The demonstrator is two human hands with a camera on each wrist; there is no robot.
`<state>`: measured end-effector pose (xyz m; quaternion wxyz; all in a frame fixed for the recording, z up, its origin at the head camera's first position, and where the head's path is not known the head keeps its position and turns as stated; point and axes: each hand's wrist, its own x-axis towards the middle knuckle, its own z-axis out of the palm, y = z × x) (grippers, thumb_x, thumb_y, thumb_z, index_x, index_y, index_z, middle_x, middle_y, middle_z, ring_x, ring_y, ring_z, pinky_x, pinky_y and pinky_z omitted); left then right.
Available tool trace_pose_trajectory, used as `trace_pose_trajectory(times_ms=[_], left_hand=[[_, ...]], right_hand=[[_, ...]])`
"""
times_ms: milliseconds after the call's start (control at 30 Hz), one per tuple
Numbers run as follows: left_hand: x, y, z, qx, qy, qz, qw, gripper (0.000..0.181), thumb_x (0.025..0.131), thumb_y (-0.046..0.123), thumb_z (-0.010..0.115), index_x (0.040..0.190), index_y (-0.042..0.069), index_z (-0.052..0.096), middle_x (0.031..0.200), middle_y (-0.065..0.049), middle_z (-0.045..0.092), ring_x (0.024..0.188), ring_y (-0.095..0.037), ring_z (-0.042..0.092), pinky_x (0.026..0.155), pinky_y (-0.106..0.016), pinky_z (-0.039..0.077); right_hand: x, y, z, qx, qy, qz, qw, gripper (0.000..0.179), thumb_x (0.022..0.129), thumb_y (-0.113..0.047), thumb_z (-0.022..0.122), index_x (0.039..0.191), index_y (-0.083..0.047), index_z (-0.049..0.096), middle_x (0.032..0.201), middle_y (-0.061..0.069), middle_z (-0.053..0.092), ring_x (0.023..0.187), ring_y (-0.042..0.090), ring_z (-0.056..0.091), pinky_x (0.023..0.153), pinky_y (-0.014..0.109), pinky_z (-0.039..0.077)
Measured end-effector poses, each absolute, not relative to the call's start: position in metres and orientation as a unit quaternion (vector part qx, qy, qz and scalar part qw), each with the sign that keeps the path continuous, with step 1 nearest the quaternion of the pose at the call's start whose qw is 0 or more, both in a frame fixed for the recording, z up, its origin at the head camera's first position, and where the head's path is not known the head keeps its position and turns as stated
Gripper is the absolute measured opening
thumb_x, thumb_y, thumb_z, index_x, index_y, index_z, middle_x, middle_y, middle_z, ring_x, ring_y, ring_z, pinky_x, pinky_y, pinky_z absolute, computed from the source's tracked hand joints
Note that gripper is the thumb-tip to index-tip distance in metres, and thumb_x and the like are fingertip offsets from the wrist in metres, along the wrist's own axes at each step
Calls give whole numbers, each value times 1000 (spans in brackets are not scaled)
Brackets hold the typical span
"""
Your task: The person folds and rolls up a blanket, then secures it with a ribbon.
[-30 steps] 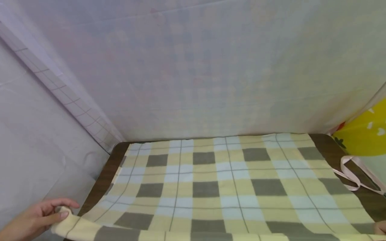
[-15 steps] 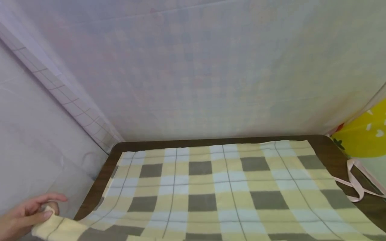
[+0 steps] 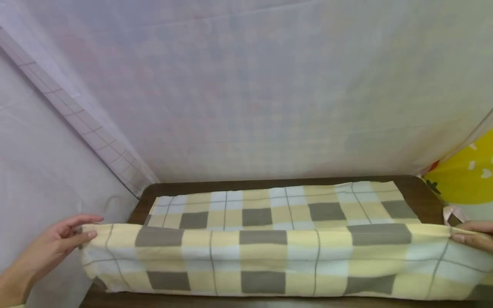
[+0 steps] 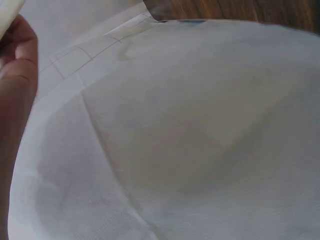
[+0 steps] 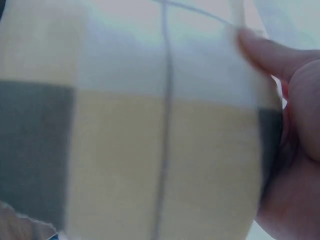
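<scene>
A checked cloth [image 3: 265, 263] in pale yellow, white and grey lies over a dark wooden table. Its near part is raised into a fold that stands across the front and hides the middle of the cloth. At the fold's left end my left hand [image 3: 61, 239] pinches the top edge between thumb and fingers. My right hand [image 3: 475, 235] grips the same edge at the right end, thumb on the near side. In the right wrist view the cloth [image 5: 120, 150] hangs beside the right hand [image 5: 300, 100]. The left wrist view catches only part of the left hand [image 4: 20, 55].
The brown table [image 3: 208, 185] shows along the back and at the front edge. White sheeting [image 3: 250, 107] hangs behind and at the left. A pink ribbon [image 3: 454, 211] lies at the right edge, below a yellow patterned fabric [image 3: 466, 175].
Both hands have lifted the cloth's near edge upward and away, making a standing fold. The right hand has come back into view. Earlier the cloth slid nearer, baring the table's back edge.
</scene>
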<state>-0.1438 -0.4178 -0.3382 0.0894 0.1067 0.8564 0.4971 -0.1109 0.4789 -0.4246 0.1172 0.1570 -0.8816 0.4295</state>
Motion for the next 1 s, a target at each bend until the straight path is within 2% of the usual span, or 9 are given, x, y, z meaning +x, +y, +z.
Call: trace_pose_trajectory(times_ms=[100,167,267,400,500,567,667,833,1000], left_hand=[[-148,-410,-334,72,908,405,83,33,102,16,55,135,15,57,99,0,65,86,-14,59,75,-27,48],[-153,-404,-332,55,927,360,89,39,102,26,55,137,9,55,109,2,65,90,-6,55,79,-33,47],[-160,-396,-331,53,943,317,91,44,103,31,55,137,5,55,123,-4,65,99,-1,57,83,-42,49],[-172,-385,-336,74,961,262,55,35,102,25,56,128,2,62,122,-17,67,103,-12,59,81,-35,50],[-180,-379,-339,77,964,251,33,28,101,16,56,121,-1,64,118,-20,67,99,-15,59,76,-28,49],[-184,-376,-339,70,964,257,20,25,101,13,55,118,-3,64,115,-20,67,92,-12,57,70,-25,48],[-190,-373,-337,61,963,263,-16,24,101,10,52,116,-5,64,111,-24,66,84,-11,55,65,-25,47],[-204,-368,-329,47,960,257,-98,25,102,13,51,112,-4,65,110,-28,65,80,-16,55,62,-26,45],[-223,-357,-329,21,955,259,-145,22,99,12,53,110,-2,67,114,-30,64,89,-34,56,69,-36,42]], right_hand=[[-121,466,-418,144,-895,369,204,54,75,26,64,85,-26,76,75,-28,67,57,-9,60,51,11,44],[-129,461,-413,170,-889,368,211,47,75,27,65,88,-17,77,80,-27,69,63,-11,62,55,8,46],[-142,454,-406,199,-892,340,221,42,79,21,67,93,-17,76,88,-32,67,74,-16,62,63,4,46],[-158,446,-395,189,-928,231,223,21,86,3,71,96,-15,75,92,-41,58,73,-20,55,60,2,41],[-170,436,-385,186,-946,161,213,14,87,0,71,100,-4,74,87,-24,69,68,-16,52,57,6,42],[-178,430,-377,182,-951,139,206,15,89,1,69,104,1,73,86,-1,75,64,-13,52,53,12,44],[-190,423,-366,177,-952,124,217,15,89,2,67,103,6,71,86,24,73,57,-5,56,47,20,45],[-210,420,-348,172,-955,61,233,21,96,-9,63,104,10,69,79,29,69,44,20,54,43,36,47],[-227,417,-338,155,-956,6,248,30,100,-22,59,114,2,68,72,25,68,39,19,44,38,41,40]])
